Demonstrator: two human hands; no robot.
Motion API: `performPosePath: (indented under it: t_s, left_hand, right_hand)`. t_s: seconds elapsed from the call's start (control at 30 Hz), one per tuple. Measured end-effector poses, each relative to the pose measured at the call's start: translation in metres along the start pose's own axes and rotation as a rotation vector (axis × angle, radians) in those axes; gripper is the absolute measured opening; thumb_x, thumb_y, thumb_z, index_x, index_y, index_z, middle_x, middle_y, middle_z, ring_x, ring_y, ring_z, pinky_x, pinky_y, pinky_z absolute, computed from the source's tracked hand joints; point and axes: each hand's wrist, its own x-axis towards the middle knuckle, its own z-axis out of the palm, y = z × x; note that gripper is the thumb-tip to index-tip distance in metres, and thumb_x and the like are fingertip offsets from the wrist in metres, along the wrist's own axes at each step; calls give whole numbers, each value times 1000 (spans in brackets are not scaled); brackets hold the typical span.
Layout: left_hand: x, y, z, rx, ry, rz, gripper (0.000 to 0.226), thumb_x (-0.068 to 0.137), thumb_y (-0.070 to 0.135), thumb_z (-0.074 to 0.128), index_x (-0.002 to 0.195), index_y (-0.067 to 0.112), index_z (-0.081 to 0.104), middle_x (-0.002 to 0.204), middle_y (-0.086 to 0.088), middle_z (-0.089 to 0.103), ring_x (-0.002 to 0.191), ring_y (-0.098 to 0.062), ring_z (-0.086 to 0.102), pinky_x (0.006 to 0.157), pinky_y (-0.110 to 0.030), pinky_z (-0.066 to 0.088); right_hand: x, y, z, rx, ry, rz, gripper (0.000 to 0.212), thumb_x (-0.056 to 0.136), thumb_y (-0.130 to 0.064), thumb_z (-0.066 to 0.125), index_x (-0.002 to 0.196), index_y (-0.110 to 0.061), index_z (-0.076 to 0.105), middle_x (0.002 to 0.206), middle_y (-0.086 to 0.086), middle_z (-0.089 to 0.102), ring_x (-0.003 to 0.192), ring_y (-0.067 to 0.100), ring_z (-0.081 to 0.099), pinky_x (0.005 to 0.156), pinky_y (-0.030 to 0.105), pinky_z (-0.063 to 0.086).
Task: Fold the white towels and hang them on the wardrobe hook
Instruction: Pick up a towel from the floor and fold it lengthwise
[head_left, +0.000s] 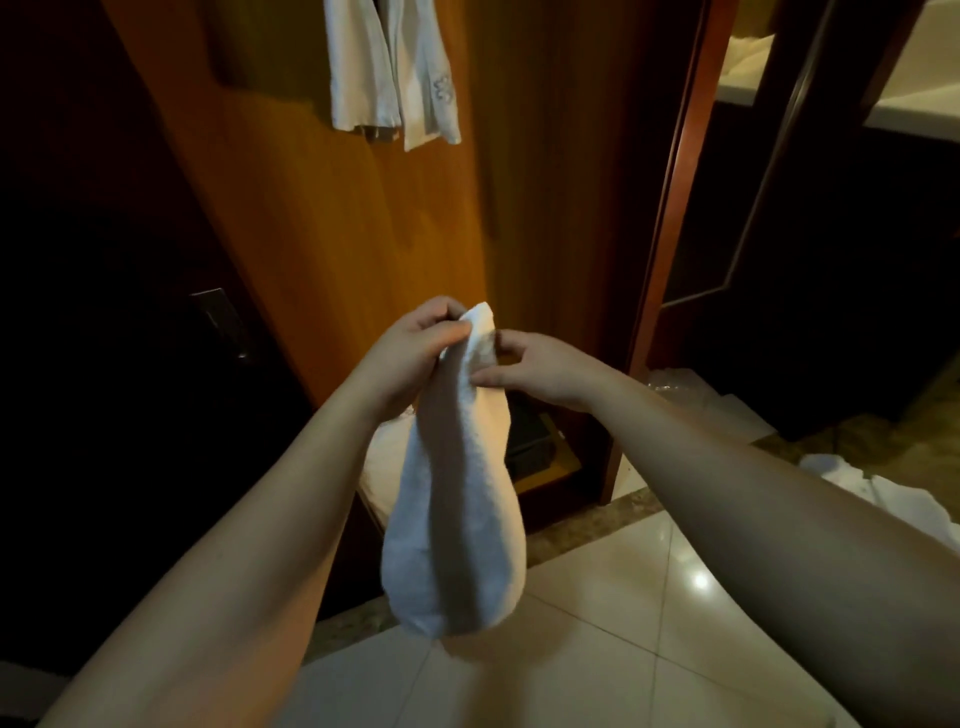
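A folded white towel (457, 499) hangs in the air before the wooden wardrobe (363, 218). The left hand (415, 343) pinches its top corner, and the right hand (535, 369) pinches the edge just beside. Two more white towels (395, 73) hang high on the wardrobe. Below is the tiled floor (597, 649).

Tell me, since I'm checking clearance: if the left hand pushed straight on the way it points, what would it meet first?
Probably the wooden wardrobe panel right behind the towel the left hand pinches; depth is unclear.
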Motion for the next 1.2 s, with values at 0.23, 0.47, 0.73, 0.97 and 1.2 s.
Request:
performPosePath:
  t_s: [0.23,0.47,0.73,0.97,1.2]
  left_hand:
    - [-3,-8,-28,87,-22,-37,35,81,45,74,105,19,69,102,-6,73,95,-25,71,81,-43,59]
    - [-9,-20,-44,93,291,94,18,99,28,59,84,25,68,76,10,66,72,-7,61,66,-29,46]
    - [-19,-41,-64,-39,505,67,12,95,30,64,89,26,73,88,6,72,84,-15,67,81,-39,54]
    - [-16,-57,-61,-285,630,-80,12,93,30,69,87,22,74,94,-3,74,95,-27,71,89,-45,57]
    - [-18,-74,-53,-411,701,-139,9,91,29,72,86,22,76,89,1,77,91,-17,73,82,-34,58]
  right_hand:
    - [3,-9,12,10,22,-104,22,94,-41,65,110,-26,66,102,-3,71,92,15,68,80,34,52]
    - [5,29,17,-175,-41,37,25,91,-44,68,108,-26,66,102,-5,67,94,14,65,84,37,53]
    - [-20,101,-14,-464,130,259,41,90,-54,66,75,-19,50,74,1,49,65,14,44,58,30,29]
    - [-39,123,-20,-467,176,290,29,93,-50,63,83,-23,58,80,0,59,71,14,53,60,29,35]
    - [-44,122,-13,-584,263,434,57,92,-68,50,72,-15,55,67,1,54,62,16,51,57,31,35]
